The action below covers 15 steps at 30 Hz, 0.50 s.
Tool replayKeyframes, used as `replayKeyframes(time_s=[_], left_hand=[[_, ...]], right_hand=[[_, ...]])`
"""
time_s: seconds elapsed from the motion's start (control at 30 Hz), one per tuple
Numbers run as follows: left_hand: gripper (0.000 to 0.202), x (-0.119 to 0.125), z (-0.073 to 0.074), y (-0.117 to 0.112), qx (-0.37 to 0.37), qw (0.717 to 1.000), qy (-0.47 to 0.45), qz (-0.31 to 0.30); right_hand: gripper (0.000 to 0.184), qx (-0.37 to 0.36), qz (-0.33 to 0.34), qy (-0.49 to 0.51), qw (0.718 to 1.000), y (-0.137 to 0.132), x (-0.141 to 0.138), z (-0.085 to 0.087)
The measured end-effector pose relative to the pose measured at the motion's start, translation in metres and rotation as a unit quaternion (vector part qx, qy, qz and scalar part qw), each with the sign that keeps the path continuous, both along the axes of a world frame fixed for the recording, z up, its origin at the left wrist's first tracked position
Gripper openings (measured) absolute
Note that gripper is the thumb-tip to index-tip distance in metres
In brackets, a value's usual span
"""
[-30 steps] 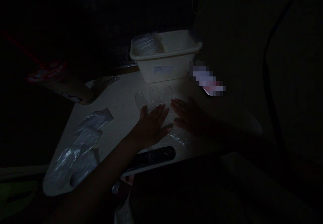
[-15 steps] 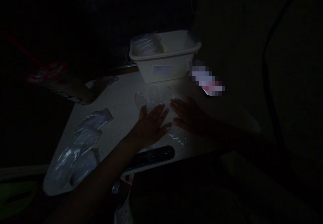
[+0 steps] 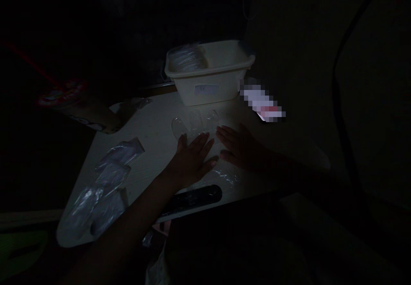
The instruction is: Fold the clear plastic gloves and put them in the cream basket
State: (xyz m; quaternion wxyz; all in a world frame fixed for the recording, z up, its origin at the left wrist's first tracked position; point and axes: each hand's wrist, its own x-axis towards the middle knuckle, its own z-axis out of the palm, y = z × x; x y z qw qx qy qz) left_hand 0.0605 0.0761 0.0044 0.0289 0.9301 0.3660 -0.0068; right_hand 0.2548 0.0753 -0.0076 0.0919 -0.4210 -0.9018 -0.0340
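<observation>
Clear plastic pieces [image 3: 194, 122], left hand [image 3: 192, 161] and right hand [image 3: 242, 148] flat beside them, fingers [image 3: 201, 141] spread (holding nothing)

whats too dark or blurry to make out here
All in the head view:

Label on the pale plastic tub: too small and dim to read.
Flat item right of the tub: pixelated, kind unknown.
Clear plastic pieces: partly covered by the left hand and right hand, outlines faint.
Black object: too dark to identify.
</observation>
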Motion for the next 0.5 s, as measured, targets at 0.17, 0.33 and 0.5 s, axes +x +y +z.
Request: replayKeyframes(time_s=[0.17, 0.33, 0.5], left_hand=[[0.053, 0.001, 0.001, 0.0, -0.017, 1.0, -0.008, 0.009], [0.049, 0.003, 0.008, 0.005, -0.065, 0.997, -0.044, 0.017], [0.047, 0.0, 0.023, 0.002, -0.087, 0.993, -0.08, 0.02]], right_hand=[[0.049, -0.006, 0.001, 0.006, 1.0, 0.001, -0.001, -0.001], [0.049, -0.02, -0.018, 0.041, 0.999, 0.002, 0.002, -0.001], [0.054, -0.025, 0.041, 0.046, 0.998, -0.017, 0.009, 0.0]])
